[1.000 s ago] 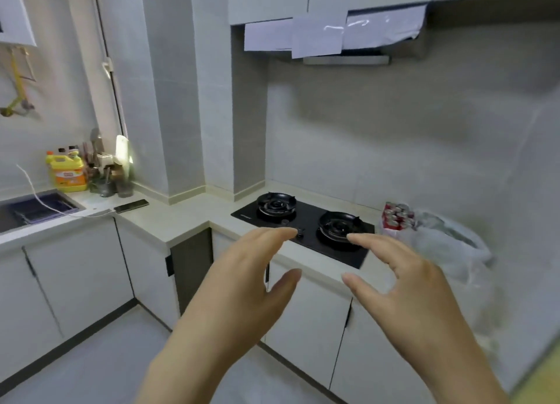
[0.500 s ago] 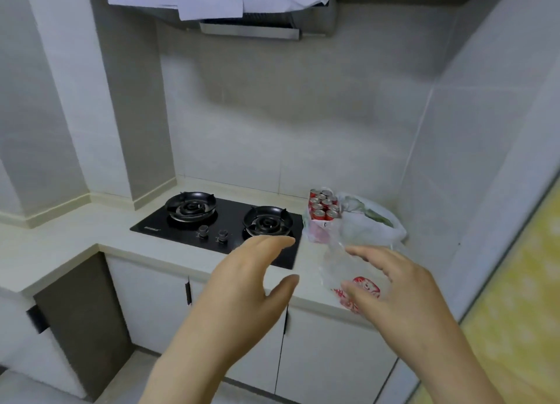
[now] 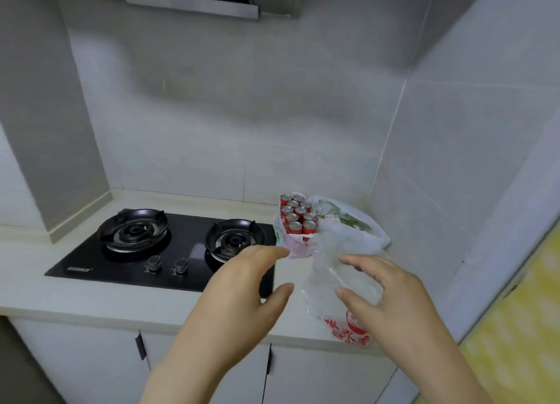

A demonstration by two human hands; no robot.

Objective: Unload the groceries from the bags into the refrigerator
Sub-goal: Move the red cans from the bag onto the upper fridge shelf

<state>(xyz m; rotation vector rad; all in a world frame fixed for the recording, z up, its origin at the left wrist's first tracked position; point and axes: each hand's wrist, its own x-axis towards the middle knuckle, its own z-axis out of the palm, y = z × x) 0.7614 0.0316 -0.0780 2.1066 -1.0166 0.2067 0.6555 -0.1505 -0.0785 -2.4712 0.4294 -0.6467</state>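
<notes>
I see left hand open, fingers straight, over right edge of stove. Right hand spread, gripping nothing, right of stove; clear bag stands between it and red cans.

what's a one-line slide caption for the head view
Left hand and right hand reach for plastic bags beside the stove
</notes>
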